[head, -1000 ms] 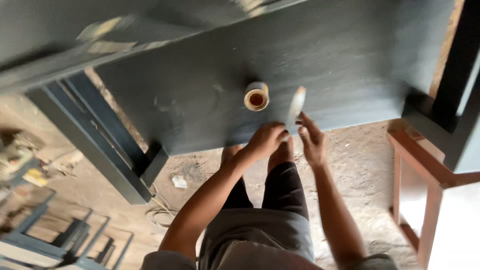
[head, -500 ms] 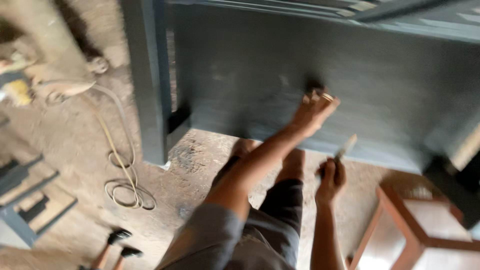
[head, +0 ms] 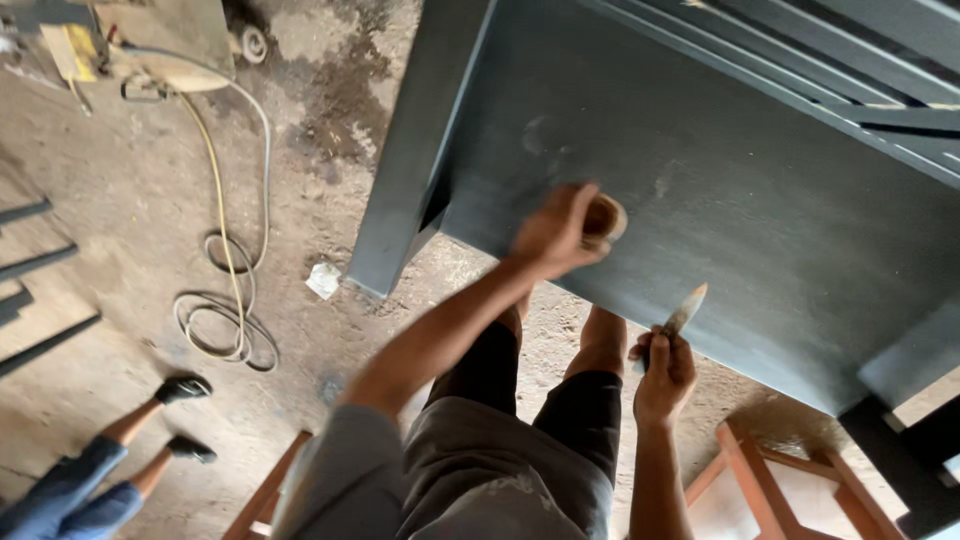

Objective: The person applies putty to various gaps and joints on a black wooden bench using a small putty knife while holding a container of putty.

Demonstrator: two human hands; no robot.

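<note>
We see the left hand [head: 553, 232] reaching out over the dark grey painted surface [head: 740, 190], its fingers wrapped around a small round tin [head: 606, 218] that rests on the panel near its front edge. Only the tin's tan rim shows past the knuckles; what is inside we cannot tell. The right hand [head: 662, 372] hangs lower, just below the panel's edge, fist closed around the handle of a putty knife [head: 680, 318], whose pale blade points up and touches or nearly touches the edge. The two hands are well apart, each clamped on its own thing.

A pale smudged patch [head: 545, 140] marks the paint above the left hand. The panel's thick grey leg [head: 415, 160] runs down to the dirt floor [head: 130, 250], where a yellowish hose [head: 225, 300] lies coiled beside a scrap of white paper [head: 323, 279]. At the lower left we see another person's legs in blue trousers and dark shoes [head: 183, 387]. A reddish wooden frame [head: 760, 480] stands on the floor at the lower right, beneath the panel's corner.
</note>
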